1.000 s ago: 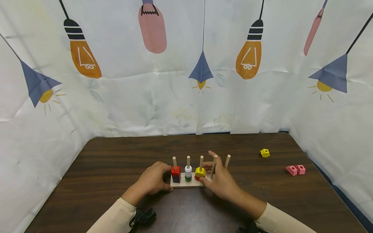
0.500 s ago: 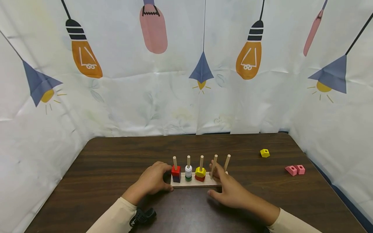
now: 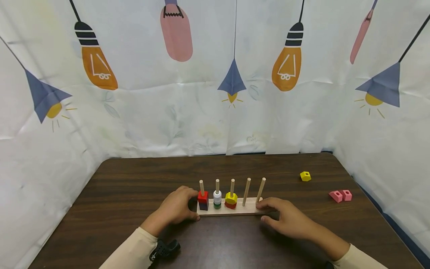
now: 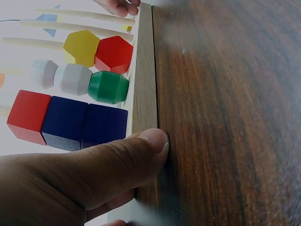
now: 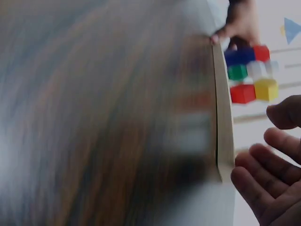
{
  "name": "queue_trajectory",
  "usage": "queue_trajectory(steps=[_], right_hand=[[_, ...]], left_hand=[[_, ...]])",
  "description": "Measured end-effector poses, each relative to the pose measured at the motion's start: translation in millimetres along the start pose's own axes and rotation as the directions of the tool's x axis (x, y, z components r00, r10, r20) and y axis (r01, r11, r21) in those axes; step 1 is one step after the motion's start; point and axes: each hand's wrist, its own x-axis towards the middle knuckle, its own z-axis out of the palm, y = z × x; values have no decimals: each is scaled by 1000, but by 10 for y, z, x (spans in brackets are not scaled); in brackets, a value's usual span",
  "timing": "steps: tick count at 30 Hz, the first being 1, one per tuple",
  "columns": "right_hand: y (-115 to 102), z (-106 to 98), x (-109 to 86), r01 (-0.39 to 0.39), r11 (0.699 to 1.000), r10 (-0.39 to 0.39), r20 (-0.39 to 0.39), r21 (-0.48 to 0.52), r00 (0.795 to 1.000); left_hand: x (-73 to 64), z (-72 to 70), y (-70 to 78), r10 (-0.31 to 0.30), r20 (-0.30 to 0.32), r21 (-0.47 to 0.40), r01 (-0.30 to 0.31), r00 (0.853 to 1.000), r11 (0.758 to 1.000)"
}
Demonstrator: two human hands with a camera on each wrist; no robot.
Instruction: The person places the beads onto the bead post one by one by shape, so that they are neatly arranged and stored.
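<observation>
A wooden peg board [image 3: 215, 213] with several upright pegs lies in front of me. My left hand [image 3: 176, 206] grips its left end, the thumb [image 4: 148, 143] pressed on the front edge. Dark blue cubes [image 4: 66, 120] sit under a red cube [image 3: 202, 196] on the leftmost peg. Beside them, white beads [image 3: 217, 196] top a green one [image 4: 108, 87]. The third peg carries a yellow block [image 3: 231, 198] over a red one [image 4: 114, 54]; the two right pegs are bare. My right hand [image 3: 289, 218] is at the board's right end, fingers loosely bent, holding nothing.
A loose yellow block [image 3: 305, 176] lies toward the back right of the dark wooden table [image 3: 141, 175]. Two pink blocks [image 3: 340, 196] lie together near the right edge. A printed white curtain [image 3: 141, 112] stands behind the table.
My right hand has moved right, from around the fourth peg to the board's right end. The left hand and the stacked blocks have stayed in place.
</observation>
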Motion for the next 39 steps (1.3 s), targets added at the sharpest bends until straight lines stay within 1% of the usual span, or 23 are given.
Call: queue_trajectory(steps=[2,5,8,10,12,14,18,22,26,32,35,39], right_hand=[[75,-50,-28,5,1000,-5,-10,5,1000],[176,-118,-65,-37,999,37,-14,-14,999],[269,-189,-88,-87,994,86,-28,-61,996],[327,-241,-94,-117,988,112,-59,-102,992],[385,-296,-97,-141,979,126,-111,-145,986],[444,-356,-95,-158,971,126,-175,-182,976],[573,-504,-78,-182,957,109,-302,-226,947],[695,-680,-54,-225,947,129,-370,-230,920],[814,-825,-34,-294,920,182,-382,-258,906],[952,-938,-24,-399,882,314,-320,-250,894],[1003,-952,-12,-426,866,348,-295,-262,890],[1052,-954,5,-451,845,375,-282,-288,883]], left_hand=[[1,1,-4,3,-1,1,-3,1000,1000],[3,5,-11,6,-2,2,-6,1000,1000],[1,5,-13,7,1,3,-7,1000,1000],[0,4,-9,7,2,1,-7,1000,1000],[-3,-2,-2,8,0,-3,-8,1000,1000],[-5,-1,1,10,-1,-3,-10,1000,1000],[-7,2,-1,11,-4,-2,-11,1000,1000],[-9,-10,7,11,-4,-1,-11,1000,1000],[-8,-15,13,8,-2,1,-8,1000,1000],[0,-8,0,26,0,5,-26,1000,1000],[4,-1,-9,29,-1,6,-29,1000,1000],[3,-3,-10,23,-1,4,-23,1000,1000]])
